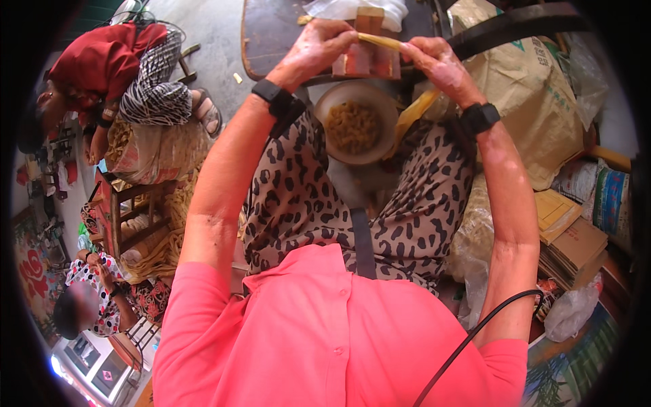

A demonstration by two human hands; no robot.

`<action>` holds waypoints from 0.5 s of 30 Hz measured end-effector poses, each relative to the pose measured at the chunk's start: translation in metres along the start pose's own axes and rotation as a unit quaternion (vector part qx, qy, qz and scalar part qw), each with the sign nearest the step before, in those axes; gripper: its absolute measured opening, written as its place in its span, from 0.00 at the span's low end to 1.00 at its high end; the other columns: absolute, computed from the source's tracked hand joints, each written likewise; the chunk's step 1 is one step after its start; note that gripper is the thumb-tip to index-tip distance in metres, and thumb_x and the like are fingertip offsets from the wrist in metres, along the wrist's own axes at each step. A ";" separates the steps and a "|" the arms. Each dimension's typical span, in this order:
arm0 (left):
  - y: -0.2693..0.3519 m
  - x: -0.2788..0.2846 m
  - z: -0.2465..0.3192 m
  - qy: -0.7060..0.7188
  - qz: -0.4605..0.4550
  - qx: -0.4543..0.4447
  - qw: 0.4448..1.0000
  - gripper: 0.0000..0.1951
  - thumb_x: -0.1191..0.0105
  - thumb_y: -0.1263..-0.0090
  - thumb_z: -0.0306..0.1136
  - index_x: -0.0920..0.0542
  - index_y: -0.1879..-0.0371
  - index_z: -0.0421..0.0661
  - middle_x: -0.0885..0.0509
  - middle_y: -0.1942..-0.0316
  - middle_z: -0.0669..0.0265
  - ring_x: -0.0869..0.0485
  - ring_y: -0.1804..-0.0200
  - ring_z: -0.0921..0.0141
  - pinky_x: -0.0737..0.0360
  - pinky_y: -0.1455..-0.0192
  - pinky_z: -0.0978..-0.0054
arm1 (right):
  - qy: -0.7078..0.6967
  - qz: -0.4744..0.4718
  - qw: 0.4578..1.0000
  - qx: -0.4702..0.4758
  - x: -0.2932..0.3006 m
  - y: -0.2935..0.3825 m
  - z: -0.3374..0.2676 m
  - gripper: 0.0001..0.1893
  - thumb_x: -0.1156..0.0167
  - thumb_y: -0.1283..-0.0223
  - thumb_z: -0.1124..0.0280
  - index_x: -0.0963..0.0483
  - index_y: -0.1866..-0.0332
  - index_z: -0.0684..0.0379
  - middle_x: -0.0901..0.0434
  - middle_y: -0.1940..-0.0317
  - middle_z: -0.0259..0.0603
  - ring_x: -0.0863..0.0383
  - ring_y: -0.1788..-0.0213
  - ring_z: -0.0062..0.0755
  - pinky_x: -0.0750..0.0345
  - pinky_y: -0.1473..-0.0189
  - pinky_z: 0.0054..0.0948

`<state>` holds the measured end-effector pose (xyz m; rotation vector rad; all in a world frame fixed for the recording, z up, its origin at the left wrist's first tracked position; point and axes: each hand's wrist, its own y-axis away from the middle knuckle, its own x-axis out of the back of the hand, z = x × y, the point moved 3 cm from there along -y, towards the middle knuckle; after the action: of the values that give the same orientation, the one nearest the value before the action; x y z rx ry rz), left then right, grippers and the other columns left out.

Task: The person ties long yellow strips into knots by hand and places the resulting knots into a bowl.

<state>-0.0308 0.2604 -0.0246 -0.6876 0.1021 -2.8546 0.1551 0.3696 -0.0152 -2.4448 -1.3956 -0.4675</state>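
A pale yellow flat strip (380, 41) is stretched between my two hands above the near edge of a dark table. My left hand (328, 45) pinches its left end, and my right hand (433, 55) pinches the right end. Just below the strip, a reddish wooden block stand (370, 60) sits at the table's edge. Between my knees is a round, pale bowl (325, 102) holding many small yellow-brown pieces (352, 126). A longer yellow strip (414, 116) hangs beside the bowl, on its right.
The dark table (272, 43) bears a crumpled white plastic bag (335, 9). To the right are a large woven sack (526, 96) and stacked cardboard (574, 244). At left, two people sit near a wooden stool (114, 213) and a plastic sack (168, 152) with yellow pieces.
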 end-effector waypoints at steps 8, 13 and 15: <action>0.010 -0.008 -0.013 -0.119 0.037 0.046 0.991 0.15 0.51 0.35 0.37 0.21 0.73 0.34 0.25 0.83 0.58 0.27 0.77 0.71 0.27 0.70 0.71 | 0.123 -0.005 0.991 -0.051 0.005 0.007 0.025 0.17 0.46 0.35 0.62 0.27 0.76 0.64 0.36 0.86 0.30 0.36 0.80 0.21 0.37 0.75 0.25; 0.042 -0.005 0.008 -0.051 -0.056 0.139 0.987 0.21 0.52 0.32 0.45 0.21 0.63 0.34 0.20 0.75 0.57 0.23 0.71 0.71 0.25 0.65 0.70 | 0.165 0.003 0.984 0.062 -0.003 0.038 -0.013 0.17 0.48 0.35 0.64 0.28 0.76 0.67 0.33 0.86 0.41 0.32 0.81 0.29 0.35 0.76 0.29; 0.055 -0.004 0.001 -0.039 -0.085 0.176 0.980 0.23 0.54 0.29 0.48 0.22 0.55 0.36 0.18 0.62 0.54 0.19 0.58 0.66 0.24 0.54 0.69 | 0.110 -0.014 0.994 -0.020 -0.013 0.051 -0.036 0.17 0.48 0.35 0.64 0.28 0.75 0.67 0.35 0.86 0.42 0.35 0.81 0.28 0.35 0.76 0.29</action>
<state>-0.0166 0.2072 -0.0324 -0.7584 -0.4856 -2.8853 0.1885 0.3203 0.0073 -2.3246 -1.3406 -0.7521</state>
